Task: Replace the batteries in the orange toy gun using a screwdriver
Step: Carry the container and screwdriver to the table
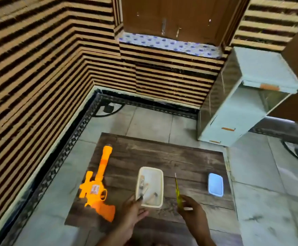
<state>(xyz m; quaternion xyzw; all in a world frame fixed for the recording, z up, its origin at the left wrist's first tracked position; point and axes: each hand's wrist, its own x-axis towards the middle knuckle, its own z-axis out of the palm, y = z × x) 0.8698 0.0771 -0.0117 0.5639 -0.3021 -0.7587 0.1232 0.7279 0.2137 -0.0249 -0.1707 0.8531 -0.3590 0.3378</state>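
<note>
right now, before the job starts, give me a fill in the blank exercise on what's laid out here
1. The right hand holds a yellow ____.
2. The ____ toy gun lies at the left of the wooden board.
3. The lid at the right of the board is ____.
4. The left hand reaches the near corner of the white ____, which holds batteries.

Missing words: screwdriver; orange; blue; container.
</note>
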